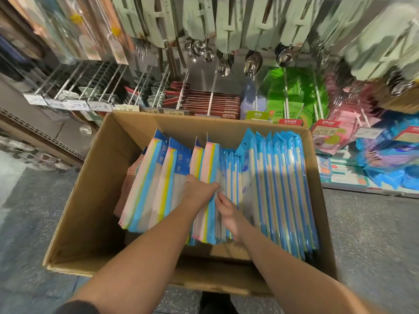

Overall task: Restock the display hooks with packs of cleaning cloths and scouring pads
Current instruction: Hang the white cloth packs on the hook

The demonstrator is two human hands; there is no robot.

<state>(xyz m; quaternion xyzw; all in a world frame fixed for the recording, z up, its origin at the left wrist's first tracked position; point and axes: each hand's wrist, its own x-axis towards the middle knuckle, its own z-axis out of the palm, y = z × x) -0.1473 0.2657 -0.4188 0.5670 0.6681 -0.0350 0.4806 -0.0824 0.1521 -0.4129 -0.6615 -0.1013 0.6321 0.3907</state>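
An open cardboard box sits on the speckled floor in front of a hook display, and both of the person's hands reach into it. The packs of cleaning cloths stand on edge in rows: clear plastic sleeves with blue header cards, each punched with a hang hole, showing stripes of blue, white, yellow and pink cloth. The left hand presses its fingers into the middle of the row, spreading the packs apart. The right hand lies just beside it, fingers loosely extended against the pack edges; neither hand visibly clamps a pack. Beyond the box, bare display hooks project from the shelving at left.
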